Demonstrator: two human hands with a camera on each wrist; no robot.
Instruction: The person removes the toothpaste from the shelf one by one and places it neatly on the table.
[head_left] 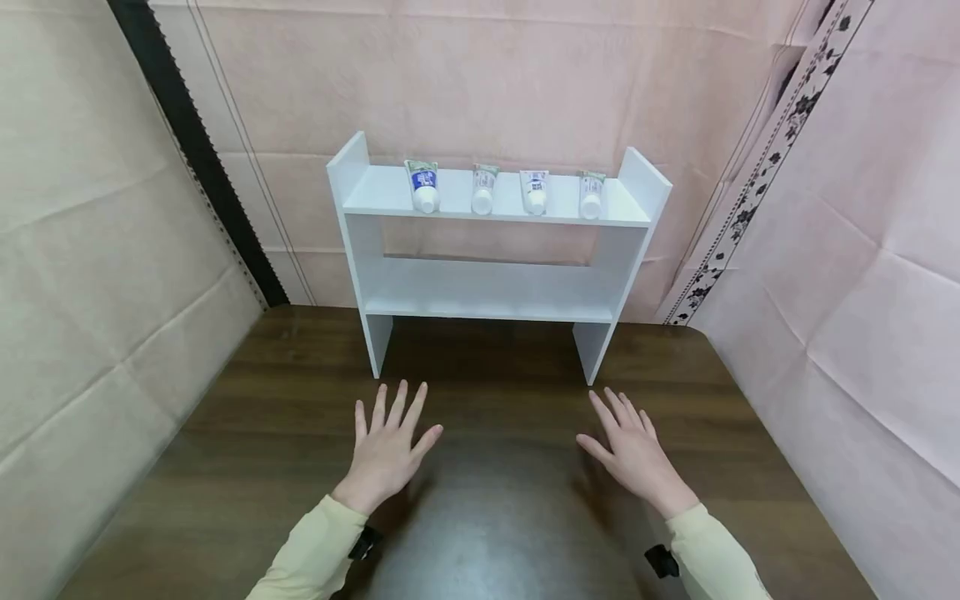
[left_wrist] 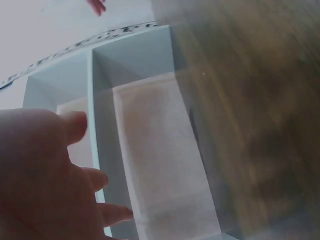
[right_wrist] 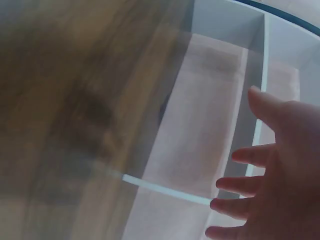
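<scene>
My left hand [head_left: 385, 457] hovers over the dark table in front of the shelf's left leg, fingers spread and holding nothing. Likewise spread, my right hand [head_left: 636, 457] is in front of the right leg with nothing in it. Before them stands a white two-tier shelf [head_left: 487, 287]. Its top board carries a row of small squeeze tubes: a blue-and-white tube [head_left: 424, 187] at the left, a pale tube [head_left: 483, 190], a white tube with blue print [head_left: 535, 193] and a greenish-white tube [head_left: 591, 196] at the right. Each tube's cap points toward me.
The brown wooden table [head_left: 487, 467] reaches back under the shelf. Pale cloth hangs behind it and along both sides, with a black strip [head_left: 202, 158] at the left and a floral band [head_left: 772, 158] at the right. Dark wrist bands [head_left: 365, 542] sit below both hands.
</scene>
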